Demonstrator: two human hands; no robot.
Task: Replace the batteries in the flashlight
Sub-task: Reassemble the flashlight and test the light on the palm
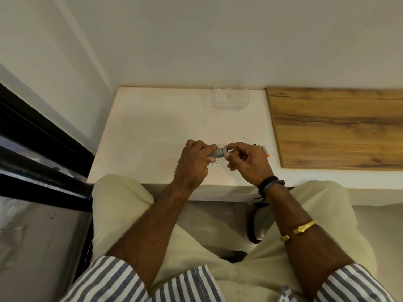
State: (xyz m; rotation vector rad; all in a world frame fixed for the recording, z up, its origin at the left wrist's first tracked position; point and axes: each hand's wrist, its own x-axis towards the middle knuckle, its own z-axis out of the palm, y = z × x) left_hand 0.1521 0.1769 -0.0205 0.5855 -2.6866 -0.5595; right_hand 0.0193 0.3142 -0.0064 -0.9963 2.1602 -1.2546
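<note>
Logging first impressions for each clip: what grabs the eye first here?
Both hands meet over the white table: the left hand grips a small grey flashlight, the right hand pinches its end. Behind the right hand lies an orange-tipped battery; an empty clear plastic container sits against the wall.

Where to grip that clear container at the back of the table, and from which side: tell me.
Grip the clear container by two opposite side walls, coming from above. It stands upright with its open top up, apart from everything else; its far wall sits near the wall.
</note>
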